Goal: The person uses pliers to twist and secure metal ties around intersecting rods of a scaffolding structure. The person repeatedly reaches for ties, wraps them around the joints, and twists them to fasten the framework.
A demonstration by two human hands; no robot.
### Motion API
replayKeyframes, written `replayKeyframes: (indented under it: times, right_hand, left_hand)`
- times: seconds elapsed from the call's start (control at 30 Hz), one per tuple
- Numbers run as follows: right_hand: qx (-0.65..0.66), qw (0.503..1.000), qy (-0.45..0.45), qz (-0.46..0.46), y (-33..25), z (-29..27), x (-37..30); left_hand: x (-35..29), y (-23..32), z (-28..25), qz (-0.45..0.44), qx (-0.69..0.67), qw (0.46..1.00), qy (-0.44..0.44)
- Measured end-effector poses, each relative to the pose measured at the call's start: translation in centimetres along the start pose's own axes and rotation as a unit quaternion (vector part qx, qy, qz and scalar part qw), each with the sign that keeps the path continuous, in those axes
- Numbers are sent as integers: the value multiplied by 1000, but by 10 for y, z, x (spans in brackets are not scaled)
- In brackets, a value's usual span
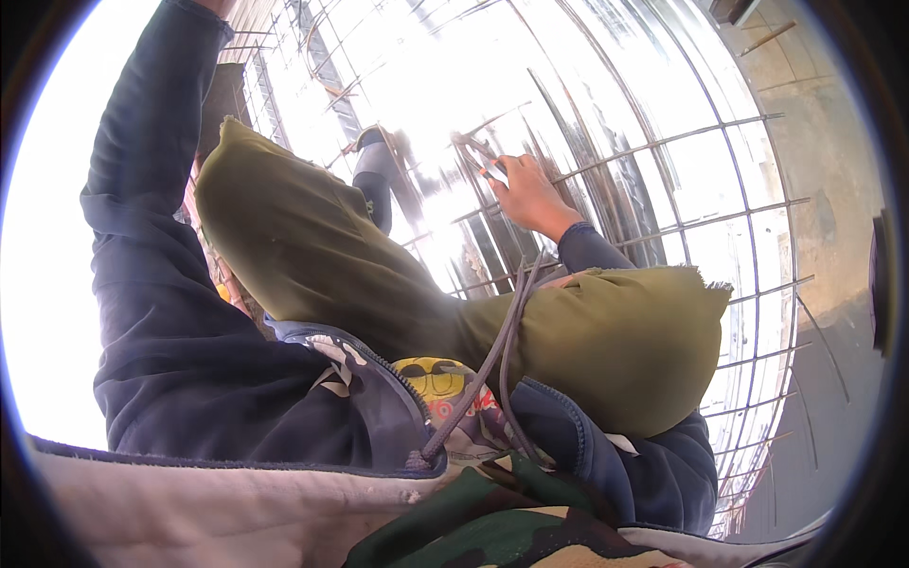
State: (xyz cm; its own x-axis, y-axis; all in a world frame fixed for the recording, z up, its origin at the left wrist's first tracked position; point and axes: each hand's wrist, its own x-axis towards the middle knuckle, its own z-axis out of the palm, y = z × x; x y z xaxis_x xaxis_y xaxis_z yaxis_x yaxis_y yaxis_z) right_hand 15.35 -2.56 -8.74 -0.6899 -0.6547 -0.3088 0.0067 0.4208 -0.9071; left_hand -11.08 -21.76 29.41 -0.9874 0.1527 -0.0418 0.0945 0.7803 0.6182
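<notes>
My right hand [532, 196] is closed round a pair of pincers [473, 150] with dark handles. The jaws point to the upper left, over a grid of thin rebar [663, 142]; glare hides whether they touch a bar. My left arm [156, 104] reaches up to the top edge on the left. Only a sliver of my left hand [216, 6] shows there, its fingers out of the picture.
My knees in olive shorts [294, 227] are bent above the bar grid. A dark boot [375, 180] stands among the bars. Bar ends stick out toward a grey-brown wall [824, 189] on the right. Bright shiny sheeting lies beneath the grid.
</notes>
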Motion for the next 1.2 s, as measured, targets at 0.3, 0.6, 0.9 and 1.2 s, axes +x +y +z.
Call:
replayKeyframes:
  times: [0.3, 0.6, 0.9, 1.2]
  right_hand:
    - [439, 864, 199, -150, -99, -132, 15]
    - [404, 770, 494, 1, -133, -191, -64]
    - [89, 790, 588, 152, -198, -207, -84]
    - [80, 834, 481, 257, -256, -169, -40]
  left_hand:
    - [-11, -20, 170, -14, -113, 954, -279]
    - [-12, -195, 142, 244, 149, 932, -222]
    - [-145, -447, 110, 113, 271, 917, -269]
    - [-131, -458, 57, -123, 5, 952, -281]
